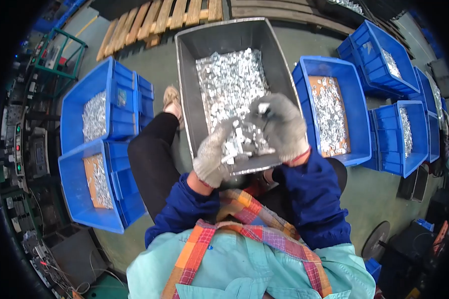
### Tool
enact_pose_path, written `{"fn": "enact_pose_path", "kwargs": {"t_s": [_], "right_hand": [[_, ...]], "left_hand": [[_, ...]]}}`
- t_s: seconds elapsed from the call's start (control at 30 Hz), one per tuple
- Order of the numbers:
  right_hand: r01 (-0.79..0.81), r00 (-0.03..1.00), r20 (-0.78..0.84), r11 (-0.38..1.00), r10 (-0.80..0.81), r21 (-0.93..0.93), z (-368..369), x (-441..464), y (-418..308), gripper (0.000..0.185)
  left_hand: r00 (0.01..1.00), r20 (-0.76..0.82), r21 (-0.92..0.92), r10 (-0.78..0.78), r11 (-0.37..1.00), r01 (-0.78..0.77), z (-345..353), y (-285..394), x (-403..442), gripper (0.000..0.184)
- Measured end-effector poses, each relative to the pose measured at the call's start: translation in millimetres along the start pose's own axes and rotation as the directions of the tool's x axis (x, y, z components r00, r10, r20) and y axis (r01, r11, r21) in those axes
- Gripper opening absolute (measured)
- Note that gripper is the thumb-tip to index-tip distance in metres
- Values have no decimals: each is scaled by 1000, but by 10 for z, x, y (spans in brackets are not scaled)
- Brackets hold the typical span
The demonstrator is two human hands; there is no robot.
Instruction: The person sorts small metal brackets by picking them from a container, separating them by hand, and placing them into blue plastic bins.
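Note:
A dark grey tub [186,74] stands between my knees, holding a heap of small shiny metal pieces [232,79]. Both hands wear grey-white knit gloves and are over the near end of this heap. My left hand [212,157] is at the tub's near left side, its fingers curled around small metal pieces, one end poking out by the fingertips. On the near right, my right hand [283,127] is bent inward, with a small bright metal piece [263,107] at its curled fingers. More loose pieces lie between the two hands; the palms are hidden.
Close on the right stands a blue bin [360,142] of metal pieces; more blue bins [379,45] stand beyond it. Two blue bins [75,192] with metal parts are at left. Wooden pallets [159,20] lie ahead. Machinery [37,149] lines the left edge.

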State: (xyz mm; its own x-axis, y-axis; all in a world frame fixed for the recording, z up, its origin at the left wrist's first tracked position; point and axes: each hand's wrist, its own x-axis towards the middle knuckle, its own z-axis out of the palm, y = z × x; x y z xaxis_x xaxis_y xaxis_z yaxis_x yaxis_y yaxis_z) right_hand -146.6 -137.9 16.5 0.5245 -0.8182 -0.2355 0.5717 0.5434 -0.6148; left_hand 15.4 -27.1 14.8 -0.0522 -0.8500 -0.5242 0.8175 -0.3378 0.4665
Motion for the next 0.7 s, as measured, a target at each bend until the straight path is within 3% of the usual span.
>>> {"fn": "enact_pose_path", "kwargs": {"t_s": [0.03, 0.07, 0.13, 0.17, 0.23, 0.27, 0.3, 0.33, 0.4, 0.47, 0.5, 0.53, 0.6, 0.67, 0.7], "right_hand": [[-36, 999, 22, 986, 33, 161, 59, -21, -89, 25], [-14, 998, 55, 990, 7, 144, 142, -26, -155, 25], [18, 995, -97, 986, -2, 168, 96, 56, -107, 25], [-17, 992, -119, 996, 28, 93, 39, 87, -94, 25], [-16, 999, -40, 919, 0, -394, 63, 48, -100, 24], [-141, 990, -74, 897, 121, -420, 87, 11, -133, 24], [-33, 989, 74, 667, 131, -744, 115, -7, -152, 24], [160, 966, 220, 351, 138, -923, 145, -24, -174, 25], [166, 963, 206, 220, 175, -961, 179, 4, -41, 39], [157, 950, 192, 155, 246, -975, 205, -14, -60, 42], [285, 926, 308, 129, 217, -950, 158, -13, -42, 41], [245, 934, 277, 158, 225, -956, 187, -22, -50, 39], [163, 947, 214, 215, 239, -963, 245, -42, -67, 35], [-22, 939, 67, 251, 339, -968, 293, -25, -117, 29], [-9, 964, 77, 320, 255, -947, 283, -41, -106, 22]], "left_hand": [[1000, -21, 12, -2, 1000, 2, 40, 26, -33, 46], [999, -45, 21, -1, 1000, 2, 41, 37, -54, 46], [998, -66, 22, -7, 1000, 8, -10, 33, -4, 46], [996, -85, 52, 24, 998, -20, 2, 30, -10, 45], [992, -109, 36, 57, 998, -53, 53, 20, -20, 42], [993, -107, 27, 53, 998, -50, 58, 37, -27, 41], [994, -95, -20, -56, 998, 54, 78, 107, -73, 39], [998, -63, 33, -15, 999, 17, -32, 42, -19, 40], [985, -115, 192, 125, 976, -101, -82, -43, 8, 41], [987, -163, 31, 9, 1000, -4, -62, -4, -24, 40], [995, -99, 11, 1, 1000, 0, -74, 10, -25, 38], [982, -181, 40, 61, 998, -55, 39, 4, -37, 48], [992, -122, 44, 39, 998, -34, 10, -6, -5, 49], [996, -75, -7, 52, 999, -53, -97, -61, 55, 51], [999, -21, -25, 29, 999, -30, -132, -36, 47, 46]]}}
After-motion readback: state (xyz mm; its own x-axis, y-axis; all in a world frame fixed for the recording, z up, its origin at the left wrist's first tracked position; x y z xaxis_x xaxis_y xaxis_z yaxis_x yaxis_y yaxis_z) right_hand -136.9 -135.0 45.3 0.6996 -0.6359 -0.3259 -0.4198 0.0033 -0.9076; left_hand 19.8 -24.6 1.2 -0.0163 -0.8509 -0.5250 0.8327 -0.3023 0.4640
